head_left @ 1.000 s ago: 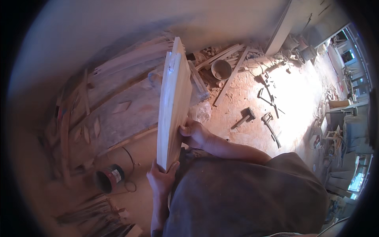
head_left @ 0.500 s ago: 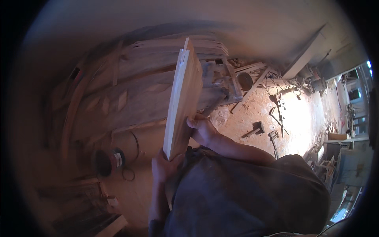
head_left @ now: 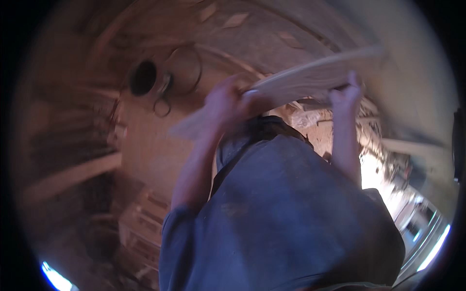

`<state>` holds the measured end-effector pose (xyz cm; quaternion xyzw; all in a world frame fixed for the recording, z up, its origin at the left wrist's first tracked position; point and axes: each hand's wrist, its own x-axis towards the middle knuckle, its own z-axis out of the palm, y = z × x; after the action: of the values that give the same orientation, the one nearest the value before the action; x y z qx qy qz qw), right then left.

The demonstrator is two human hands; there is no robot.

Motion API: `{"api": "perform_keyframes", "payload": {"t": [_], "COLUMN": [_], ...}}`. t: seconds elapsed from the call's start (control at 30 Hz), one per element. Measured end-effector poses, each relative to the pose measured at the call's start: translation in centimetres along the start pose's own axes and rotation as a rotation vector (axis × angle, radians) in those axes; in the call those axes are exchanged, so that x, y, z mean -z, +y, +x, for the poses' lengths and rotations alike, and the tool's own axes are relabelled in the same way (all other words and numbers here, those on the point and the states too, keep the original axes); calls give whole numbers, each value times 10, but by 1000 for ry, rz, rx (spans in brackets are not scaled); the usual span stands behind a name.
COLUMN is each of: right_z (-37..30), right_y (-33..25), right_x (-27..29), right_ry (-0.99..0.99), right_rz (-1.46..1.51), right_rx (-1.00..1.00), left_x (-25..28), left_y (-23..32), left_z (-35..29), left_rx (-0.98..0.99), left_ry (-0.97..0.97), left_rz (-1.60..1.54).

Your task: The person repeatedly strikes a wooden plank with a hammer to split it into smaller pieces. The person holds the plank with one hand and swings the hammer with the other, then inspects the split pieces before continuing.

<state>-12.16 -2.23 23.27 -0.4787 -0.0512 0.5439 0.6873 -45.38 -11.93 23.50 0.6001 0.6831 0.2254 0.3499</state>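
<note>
A pale wooden board (head_left: 310, 80) lies slantwise across my front, rising to the right and blurred by motion. My left hand (head_left: 225, 104) is closed around its left part, and a stretch of the board shows beyond the wrist. Farther right, my right hand (head_left: 346, 96) grips the board's lower edge, with a finger or thumb raised against its face. Both hands are smeared a little, so the exact finger positions are hard to make out.
A dark round container (head_left: 143, 77) stands left of the board, with a thin ring (head_left: 161, 107) beside it. Pale diamond-shaped wood pieces (head_left: 236, 20) lie on a surface beyond. A wooden beam (head_left: 73, 175) runs along the left, near slatted woodwork (head_left: 145, 218).
The board has swung from nearly upright to a slant reaching right. My left hand has moved up and my right hand out to the right. The whole view has turned leftward.
</note>
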Motion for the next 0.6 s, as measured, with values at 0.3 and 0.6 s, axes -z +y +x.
{"api": "perform_keyframes", "payload": {"t": [0.3,0.6], "right_z": [61,89], "right_y": [-28,-24], "right_x": [21,37], "right_ry": [-30,261], "right_rz": [209,144], "right_rx": [-86,-277], "left_x": [-55,-63], "left_y": [38,50], "left_z": [37,70], "left_rx": [-613,-553], "left_ry": [347,122], "left_rz": [566,621]}}
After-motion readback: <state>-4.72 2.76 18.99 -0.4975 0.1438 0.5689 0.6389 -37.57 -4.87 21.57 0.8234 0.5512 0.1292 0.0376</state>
